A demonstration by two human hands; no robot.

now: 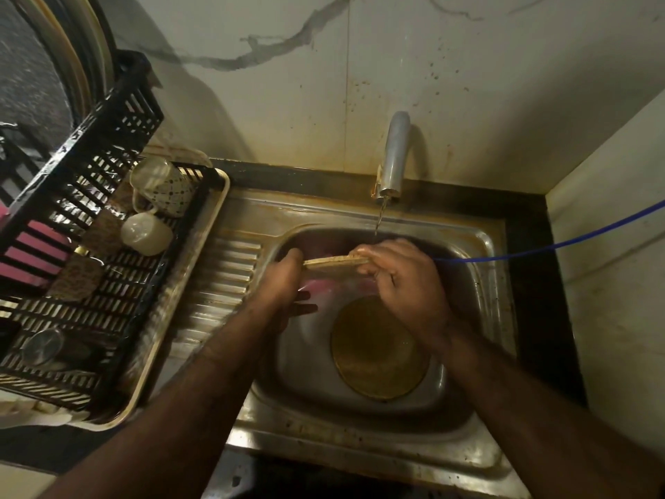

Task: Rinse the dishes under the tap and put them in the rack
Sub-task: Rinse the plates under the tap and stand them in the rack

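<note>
Your left hand (284,279) and right hand (403,279) each pinch an end of the flat plate (336,262), fingers curled, beneath the tap (394,156).

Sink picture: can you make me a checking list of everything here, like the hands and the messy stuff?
Surface: steel sink, stained.
Job's things: flat dish held edge-on under the running tap; round plate in the basin; black rack holding two cups.
Clutter: pink item under the dish, unclear.
Hands: left hand and right hand grip the dish's ends.
Cables: blue line from the right.
Surroundings: spattered wall.
</note>
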